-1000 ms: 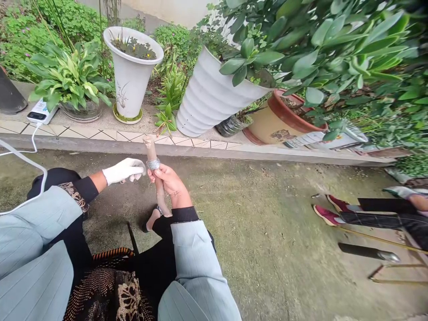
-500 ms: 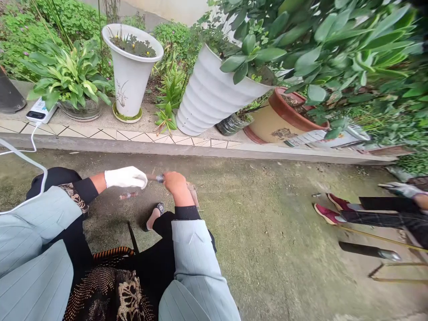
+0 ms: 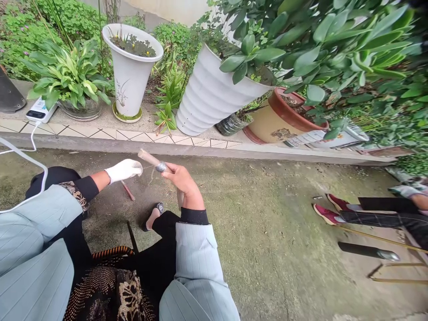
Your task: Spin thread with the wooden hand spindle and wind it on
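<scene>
The ribbed white pot [image 3: 207, 98] stood on a tile-edged ledge [image 3: 142, 134], and everything else lay around it. In front of its foot, on the person's side, the bare right hand [image 3: 183, 178] grasped a pale stick [image 3: 148, 158], its fingers and thumb just behind a coil of silvery wire [image 3: 161, 166] wound around the stick. 1 end of the stick pointed away to the left of the ribbed pot, tilted up; another pale length of it showed beside the right wrist.

Farther left of the ribbed pot, apart from the stick, the gloved left hand [image 3: 124, 171] had its fingers curled together, pinching a thin strand that ran across to the coil. Under that hand, a reddish-brown rod [image 3: 128, 191] slanted; whether it hung or lay on the ground could not be told.

Left of the ribbed pot on the ledge were a flared white pot [image 3: 132, 84], a leafy plant [image 3: 72, 80] and a white device [image 3: 42, 111] with a cable plugged in. Right of it stood a tan pot [image 3: 272, 122] with a red rim. Well to its right, on the ground side, were a co-worker's 2 maroon shoes [image 3: 325, 216] and a dark tube [image 3: 359, 250].
</scene>
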### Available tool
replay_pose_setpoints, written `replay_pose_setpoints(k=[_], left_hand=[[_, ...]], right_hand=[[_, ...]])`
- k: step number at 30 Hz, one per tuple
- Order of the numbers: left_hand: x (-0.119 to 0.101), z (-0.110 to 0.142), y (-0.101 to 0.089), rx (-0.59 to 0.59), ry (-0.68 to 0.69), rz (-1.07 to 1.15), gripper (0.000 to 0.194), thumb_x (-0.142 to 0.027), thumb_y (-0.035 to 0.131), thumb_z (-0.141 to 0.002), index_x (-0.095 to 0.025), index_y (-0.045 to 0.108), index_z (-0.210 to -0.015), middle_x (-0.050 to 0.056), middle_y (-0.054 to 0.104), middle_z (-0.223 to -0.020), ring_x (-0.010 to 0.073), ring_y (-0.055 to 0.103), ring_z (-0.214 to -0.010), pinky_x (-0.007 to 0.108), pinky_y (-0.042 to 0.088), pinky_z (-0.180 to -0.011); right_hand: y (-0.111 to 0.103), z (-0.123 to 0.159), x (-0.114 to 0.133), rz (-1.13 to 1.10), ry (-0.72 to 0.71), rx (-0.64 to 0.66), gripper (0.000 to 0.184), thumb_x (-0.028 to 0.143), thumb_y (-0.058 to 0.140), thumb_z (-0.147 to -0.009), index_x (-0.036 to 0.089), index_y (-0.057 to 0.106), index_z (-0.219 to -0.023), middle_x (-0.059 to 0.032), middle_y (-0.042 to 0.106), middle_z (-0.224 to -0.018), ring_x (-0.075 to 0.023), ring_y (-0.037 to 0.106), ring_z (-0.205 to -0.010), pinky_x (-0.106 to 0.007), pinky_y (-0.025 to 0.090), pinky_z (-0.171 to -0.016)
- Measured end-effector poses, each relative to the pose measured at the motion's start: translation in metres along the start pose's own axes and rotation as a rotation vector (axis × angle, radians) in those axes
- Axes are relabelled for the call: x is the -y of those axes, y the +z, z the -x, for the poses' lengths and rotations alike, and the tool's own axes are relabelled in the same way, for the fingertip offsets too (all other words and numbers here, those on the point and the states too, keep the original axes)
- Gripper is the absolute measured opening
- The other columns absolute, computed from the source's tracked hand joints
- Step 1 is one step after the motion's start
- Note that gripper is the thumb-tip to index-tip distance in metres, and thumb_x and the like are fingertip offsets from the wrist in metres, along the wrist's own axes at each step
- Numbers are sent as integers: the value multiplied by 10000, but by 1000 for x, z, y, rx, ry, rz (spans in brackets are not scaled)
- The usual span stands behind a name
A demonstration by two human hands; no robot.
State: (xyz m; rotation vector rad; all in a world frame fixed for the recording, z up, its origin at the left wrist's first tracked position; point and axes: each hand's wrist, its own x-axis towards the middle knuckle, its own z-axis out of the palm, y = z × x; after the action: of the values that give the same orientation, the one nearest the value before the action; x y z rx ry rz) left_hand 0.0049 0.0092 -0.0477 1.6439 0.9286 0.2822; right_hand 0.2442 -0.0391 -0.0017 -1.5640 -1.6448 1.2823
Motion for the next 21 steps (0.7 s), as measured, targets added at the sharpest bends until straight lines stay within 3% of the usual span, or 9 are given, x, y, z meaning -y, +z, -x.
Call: replay_pose_setpoints(k=[3,6,8,10,12,14,16,19,21], left_hand=[[3,2,10,237,31,76,192,-314,527,-769,-146,617,-741,-20,500,-559,94,404,-488,213,303,-477],[3,6,19,491,59,145,219,-348,552,-783,-145,636,-783,-19,505,-567,100,423,-510,213,322,-493],[2,9,18,501,79,142,240,-375,568,-786,-145,640,-784,-20,508,-586,98,423,-524,213,331,-505],[-1,11,10,382,94,109,245,-383,575,-786,-146,635,-777,-19,524,-615,95,427,-540,211,337,-518],[-4,10,1,260,88,72,230,-369,574,-780,-145,624,-765,-19,537,-633,94,432,-551,209,341,-526],[-5,8,-7,180,79,38,222,-358,568,-775,-142,618,-760,-14,550,-654,95,436,-563,209,349,-534],[-5,6,-10,124,72,45,239,-371,568,-772,-137,617,-773,-1,565,-681,99,448,-576,210,357,-535],[-3,4,-7,91,55,128,283,-411,550,-791,-135,607,-817,13,561,-687,110,471,-588,214,371,-528],[-1,4,-2,133,53,137,282,-410,526,-817,-139,601,-834,5,538,-662,105,465,-571,212,376,-527]], right_hand=[[10,-6,-2,165,42,-186,379,253,600,-778,169,658,-1143,-8,678,-863,-164,546,-766,-278,411,-746],[22,-9,4,582,158,-249,337,264,580,-828,194,647,-1151,-82,698,-999,-203,593,-852,-294,415,-749],[31,-11,9,840,249,-117,299,257,573,-844,195,659,-1124,-126,694,-1034,-220,613,-876,-293,405,-721],[37,-11,11,956,262,173,238,230,613,-812,194,695,-1033,-122,700,-990,-212,617,-855,-275,387,-683],[39,-10,10,882,164,519,168,213,663,-759,194,718,-916,-67,698,-869,-178,593,-781,-253,361,-648],[35,-6,9,650,23,711,164,227,670,-741,190,717,-894,-5,661,-773,-143,545,-716,-238,344,-634],[24,-2,8,369,-62,644,220,265,638,-764,178,703,-955,20,625,-752,-127,510,-701,-233,347,-646],[6,3,7,-5,-73,319,331,328,641,-758,139,665,-1028,3,606,-782,-127,498,-711,-244,373,-669],[0,4,7,-209,-64,189,413,386,664,-743,132,639,-1068,-22,615,-825,-130,506,-719,-256,402,-689]])
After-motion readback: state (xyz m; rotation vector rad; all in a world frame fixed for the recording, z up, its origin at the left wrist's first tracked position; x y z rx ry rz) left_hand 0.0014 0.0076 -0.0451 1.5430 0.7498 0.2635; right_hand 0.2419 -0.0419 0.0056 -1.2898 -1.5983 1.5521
